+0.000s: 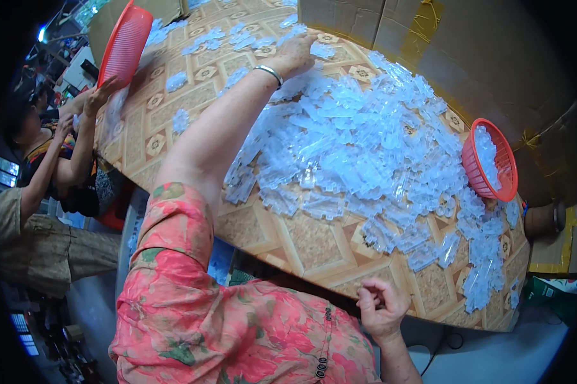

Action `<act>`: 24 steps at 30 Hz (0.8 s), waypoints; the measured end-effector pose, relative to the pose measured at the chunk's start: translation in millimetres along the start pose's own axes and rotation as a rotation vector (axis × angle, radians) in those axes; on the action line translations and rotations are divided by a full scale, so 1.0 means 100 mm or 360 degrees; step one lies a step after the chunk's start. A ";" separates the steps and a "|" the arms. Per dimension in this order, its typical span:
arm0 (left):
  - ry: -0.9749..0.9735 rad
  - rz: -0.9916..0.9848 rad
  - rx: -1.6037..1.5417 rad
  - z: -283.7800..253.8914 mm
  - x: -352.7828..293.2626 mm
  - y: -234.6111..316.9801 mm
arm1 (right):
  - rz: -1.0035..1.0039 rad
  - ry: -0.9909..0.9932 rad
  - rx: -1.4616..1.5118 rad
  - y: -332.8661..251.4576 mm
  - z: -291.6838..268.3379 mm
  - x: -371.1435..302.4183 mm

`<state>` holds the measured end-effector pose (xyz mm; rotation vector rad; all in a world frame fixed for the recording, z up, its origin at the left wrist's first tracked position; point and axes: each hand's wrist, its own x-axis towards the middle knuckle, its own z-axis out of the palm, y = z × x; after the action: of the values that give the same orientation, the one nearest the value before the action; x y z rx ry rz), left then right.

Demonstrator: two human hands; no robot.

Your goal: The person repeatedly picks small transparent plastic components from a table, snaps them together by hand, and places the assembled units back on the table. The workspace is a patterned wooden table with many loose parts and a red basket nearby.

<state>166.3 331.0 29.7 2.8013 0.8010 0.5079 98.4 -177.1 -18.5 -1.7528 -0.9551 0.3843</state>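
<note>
My left arm reaches across to the far side of the table, a silvery bangle (269, 75) at its wrist. My left hand (293, 56) is back-up over the far edge of a broad heap of clear plastic pieces (346, 134); its fingertips are mostly hidden. Small flat clear pieces (324, 50) lie right beside its fingers. At the table's near edge, my right hand (383, 308) has its fingers curled in toward the thumb. Whether anything is in them cannot be made out. The heap's nearest loose pieces (423, 255) lie beyond this hand.
A red plastic basket (479, 168) filled with clear pieces leans on the heap's right side. Tall cardboard (493, 57) stands along the far right edge of the patterned table (308, 240). At left, another person's hands (100, 96) are by a tilted red basket (123, 54).
</note>
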 end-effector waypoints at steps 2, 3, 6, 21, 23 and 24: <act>0.0035 -0.0008 0.0040 0.17 0.21 -0.14 | -0.0022 0.0002 0.0015 0.01 0.00 0.00; 0.0039 -0.0007 0.0047 0.24 0.30 -0.18 | -0.0029 -0.0001 0.0020 -0.01 0.00 0.02; -0.0015 -0.0005 0.0078 0.38 0.50 -0.40 | -0.0086 -0.0033 0.0024 -0.07 -0.02 0.09; -0.0419 0.0076 0.0170 0.31 0.45 -0.35 | -0.0308 -0.0014 0.0012 -0.07 -0.06 0.21; -0.0354 0.0083 0.0231 0.33 0.44 -0.39 | -0.0268 -0.0024 0.0042 -0.11 -0.08 0.19; -0.0253 0.0143 0.0329 0.38 0.49 -0.55 | -0.0262 -0.0054 0.0032 -0.10 -0.10 0.18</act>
<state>193.1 400.6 -6.9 3.0306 0.7353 0.2221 112.1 -168.2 -1.9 -1.6405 -1.1078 0.3168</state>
